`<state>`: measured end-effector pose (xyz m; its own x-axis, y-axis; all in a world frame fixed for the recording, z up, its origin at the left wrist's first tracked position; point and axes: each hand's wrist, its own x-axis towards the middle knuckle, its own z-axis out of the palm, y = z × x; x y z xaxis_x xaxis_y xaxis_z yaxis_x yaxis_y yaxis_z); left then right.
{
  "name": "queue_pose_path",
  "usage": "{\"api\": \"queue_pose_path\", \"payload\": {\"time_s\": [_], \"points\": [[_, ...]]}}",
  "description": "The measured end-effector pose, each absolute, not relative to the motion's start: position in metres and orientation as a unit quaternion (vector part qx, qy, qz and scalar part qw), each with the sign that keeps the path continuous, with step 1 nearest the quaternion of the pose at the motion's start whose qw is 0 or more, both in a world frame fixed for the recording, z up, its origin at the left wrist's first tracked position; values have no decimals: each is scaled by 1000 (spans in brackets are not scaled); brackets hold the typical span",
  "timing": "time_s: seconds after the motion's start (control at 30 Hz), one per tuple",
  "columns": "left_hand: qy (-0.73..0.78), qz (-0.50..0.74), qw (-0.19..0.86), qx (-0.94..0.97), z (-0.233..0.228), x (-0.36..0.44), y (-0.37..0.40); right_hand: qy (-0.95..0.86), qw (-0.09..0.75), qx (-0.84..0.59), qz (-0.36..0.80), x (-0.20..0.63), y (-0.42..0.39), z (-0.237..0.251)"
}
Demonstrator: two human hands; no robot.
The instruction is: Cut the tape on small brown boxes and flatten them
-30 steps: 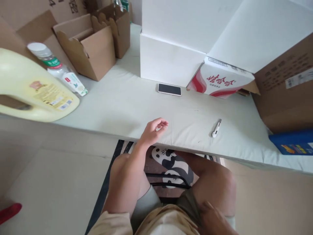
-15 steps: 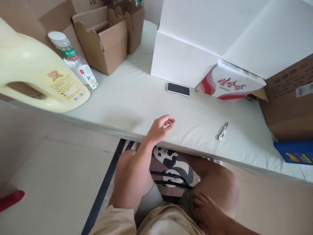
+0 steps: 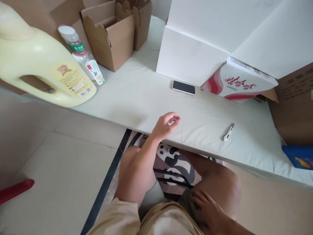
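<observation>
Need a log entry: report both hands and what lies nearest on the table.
Left hand at table edge, fingers curled, empty. Right hand on thigh. Phone and small white tool lie apart, untouched.

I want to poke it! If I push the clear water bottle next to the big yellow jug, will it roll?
Probably. The water bottle lies on its side and looks round, so a sideways push may roll it until the yellow jug stops it. It looks like thin plastic, likely light.
</observation>
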<state>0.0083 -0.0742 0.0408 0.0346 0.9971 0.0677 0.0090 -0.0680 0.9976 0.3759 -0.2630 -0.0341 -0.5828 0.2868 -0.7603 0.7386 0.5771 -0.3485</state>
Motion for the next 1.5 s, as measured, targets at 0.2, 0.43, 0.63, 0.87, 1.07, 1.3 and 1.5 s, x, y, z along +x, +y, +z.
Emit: {"api": "queue_pose_path", "payload": {"time_s": [0.2, 0.43, 0.63, 0.87, 1.07, 1.3, 1.5], "points": [[488, 502, 486, 523, 39, 5, -75, 818, 331, 290, -370, 426, -285, -39], [480, 495, 494, 529, 40, 16, -68, 824, 336, 295, -348, 364, -262, -35], [489, 493, 480, 536, 37, 14, -72, 778, 407, 295, -378, 388, -284, -29], [481, 502, 485, 530, 38, 17, -70, 786, 377, 296, -390, 360, -262, -15], [479, 495, 477, 546, 35, 24, -68, 817, 334, 326, -338, 330, -259, -46], [479, 496, 479, 543, 37, 20, -72, 820, 320, 303, -365, 393, -296, -32], [489, 482, 483, 544, 38, 19, -71, 860, 251, 359, -262, 430, -270, -25]]}}
